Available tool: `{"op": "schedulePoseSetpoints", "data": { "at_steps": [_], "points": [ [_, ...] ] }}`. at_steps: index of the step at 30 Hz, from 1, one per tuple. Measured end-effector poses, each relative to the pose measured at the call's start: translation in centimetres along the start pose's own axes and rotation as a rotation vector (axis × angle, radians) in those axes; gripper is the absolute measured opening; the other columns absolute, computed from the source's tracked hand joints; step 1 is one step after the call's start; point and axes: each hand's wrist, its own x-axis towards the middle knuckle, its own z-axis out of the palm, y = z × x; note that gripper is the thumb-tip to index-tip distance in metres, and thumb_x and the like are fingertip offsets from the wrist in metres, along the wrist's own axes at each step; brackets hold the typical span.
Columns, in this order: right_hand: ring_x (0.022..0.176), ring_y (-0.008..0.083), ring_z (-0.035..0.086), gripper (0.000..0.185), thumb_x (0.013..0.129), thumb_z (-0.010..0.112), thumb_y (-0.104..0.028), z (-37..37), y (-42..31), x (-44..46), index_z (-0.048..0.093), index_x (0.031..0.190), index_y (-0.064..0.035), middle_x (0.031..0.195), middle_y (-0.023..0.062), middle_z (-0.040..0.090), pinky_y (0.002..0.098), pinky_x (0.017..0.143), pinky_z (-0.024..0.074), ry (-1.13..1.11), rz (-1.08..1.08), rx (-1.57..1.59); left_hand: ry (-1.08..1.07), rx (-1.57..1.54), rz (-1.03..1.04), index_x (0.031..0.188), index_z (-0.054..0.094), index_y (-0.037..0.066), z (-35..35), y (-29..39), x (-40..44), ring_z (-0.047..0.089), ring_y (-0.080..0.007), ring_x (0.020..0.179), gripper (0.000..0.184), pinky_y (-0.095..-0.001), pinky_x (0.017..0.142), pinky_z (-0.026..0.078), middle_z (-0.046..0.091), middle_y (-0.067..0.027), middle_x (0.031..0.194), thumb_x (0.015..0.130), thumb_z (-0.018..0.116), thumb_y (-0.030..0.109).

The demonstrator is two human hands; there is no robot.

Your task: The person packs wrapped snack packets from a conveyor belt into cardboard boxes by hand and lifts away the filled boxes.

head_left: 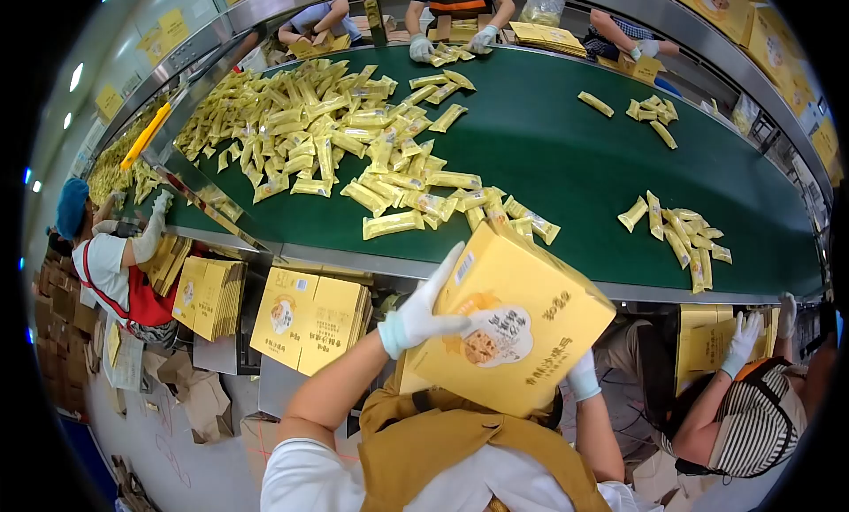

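Note:
A yellow cardboard box [531, 300], printed with a snack picture and dark lettering, is tilted in front of my chest at the near edge of the belt. My left hand [427, 307], in a white glove, grips its left side, with the thumb across the printed face. At the box's lower right edge is my right hand [583, 377], also gloved; its fingers are hidden behind the box. Just beyond the box's upper edge, yellow wrapped snack packets [531, 218] lie on the green conveyor belt [548, 149].
A big heap of packets [301, 114] covers the belt's left part; smaller clusters [681, 233] lie at right. Stacked flat cartons [309, 317] stand left of me. Co-workers sit across the belt and on both sides, one gloved hand [743, 340] close at right. A metal rail [212, 202] crosses at left.

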Motion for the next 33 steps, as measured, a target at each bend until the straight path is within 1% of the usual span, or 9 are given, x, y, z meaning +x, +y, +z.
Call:
{"op": "schedulePoseSetpoints", "data": {
  "at_steps": [2,5,9,12,15,18,23,29,33],
  "points": [
    [0.135,0.0256,0.048,0.056,0.101,0.055,-0.017,1.0,2.6,-1.0,0.036,0.15,0.0034,0.146,0.0172,0.05,0.0346,0.11,0.0401,0.027,0.005,0.117,-0.037,-0.473,-0.089,0.162,0.018,0.006,2.5,-4.8,-1.3,0.037,-0.0324,0.147,0.095,-0.043,0.121,0.029,0.029,-0.0197,0.163,0.088,0.068,0.04],
    [0.137,0.0308,0.048,0.062,0.1,0.051,-0.011,0.4,-12.6,-1.5,0.026,0.155,0.0034,0.148,0.0243,0.047,0.037,0.111,0.0402,0.057,0.007,-0.054,-0.137,-1.168,-0.413,0.16,0.021,0.005,6.0,-8.0,-5.7,0.04,-0.0302,0.145,0.078,-0.0418,0.12,0.032,0.034,-0.0151,0.161,0.102,0.052,0.047],
    [0.126,0.0451,0.058,0.079,0.095,0.052,-0.007,1.3,-16.7,-2.6,0.007,0.159,-0.0004,0.139,0.0333,0.053,0.0437,0.102,0.0479,-0.052,-0.005,-0.349,0.004,-1.104,-0.446,0.155,0.033,0.006,8.2,-11.4,-7.5,0.052,-0.0284,0.135,0.076,-0.0422,0.114,0.042,0.047,-0.0145,0.152,0.104,0.035,0.062],
    [0.075,0.0506,0.067,0.088,0.091,0.052,-0.017,4.1,-21.3,-0.4,-0.002,0.158,0.0039,0.09,0.0323,0.069,0.0562,0.074,0.0546,-0.056,0.151,-0.622,0.116,-0.801,-0.62,0.139,0.054,0.004,6.4,-16.2,-6.2,0.067,-0.032,0.113,0.07,-0.0442,0.099,0.053,0.066,-0.0177,0.13,0.106,0.028,0.06],
    [0.067,0.0444,0.068,0.092,0.088,0.053,-0.018,8.1,-22.1,0.8,-0.002,0.159,0.0034,0.079,0.026,0.069,0.0545,0.065,0.0549,-0.214,0.207,-0.831,-0.113,0.535,-0.698,0.13,0.057,0.0,4.9,-20.1,-4.9,0.067,-0.0387,0.108,0.051,-0.0455,0.094,0.053,0.067,-0.0252,0.12,0.108,0.036,0.041],
    [0.067,0.0454,0.067,0.097,0.086,0.058,-0.021,10.3,-17.6,1.5,-0.002,0.157,0.007,0.076,0.0267,0.068,0.0547,0.068,0.0559,-0.197,0.135,-0.876,-0.078,0.766,-0.594,0.126,0.059,-0.002,4.4,-15.6,-4.5,0.064,-0.0448,0.104,0.038,-0.0476,0.092,0.052,0.064,-0.0314,0.116,0.102,0.046,0.025],
    [0.064,0.0448,0.066,0.096,0.088,0.06,-0.024,10.3,-18.0,1.1,0.002,0.158,0.0068,0.074,0.0257,0.067,0.0543,0.065,0.0551,-0.183,0.127,-0.876,0.158,0.694,-0.155,0.106,0.064,-0.002,3.3,-8.0,-5.3,0.063,-0.0443,0.089,0.032,-0.0493,0.082,0.052,0.066,-0.0265,0.098,0.095,0.059,0.028],
    [0.069,0.0468,0.067,0.08,0.099,0.055,-0.021,7.0,-15.1,0.5,0.007,0.159,0.0044,0.084,0.0263,0.069,0.0533,0.065,0.0532,-0.181,0.093,-0.595,0.103,0.29,-0.433,0.089,0.061,-0.003,0.4,-8.3,-6.5,0.061,-0.0353,0.069,0.036,-0.0435,0.063,0.047,0.059,-0.0248,0.075,0.099,0.059,0.032],
    [0.101,0.0449,0.064,0.074,0.102,0.05,-0.024,5.7,-6.4,-0.1,0.011,0.16,0.0012,0.118,0.0351,0.061,0.0471,0.088,0.0517,0.027,0.022,-0.077,0.299,-0.514,-0.511,0.127,0.06,-0.003,0.5,-11.8,-9.1,0.065,-0.0175,0.102,0.041,-0.0326,0.088,0.052,0.07,-0.0128,0.114,0.103,0.059,0.031]
  ]
}}
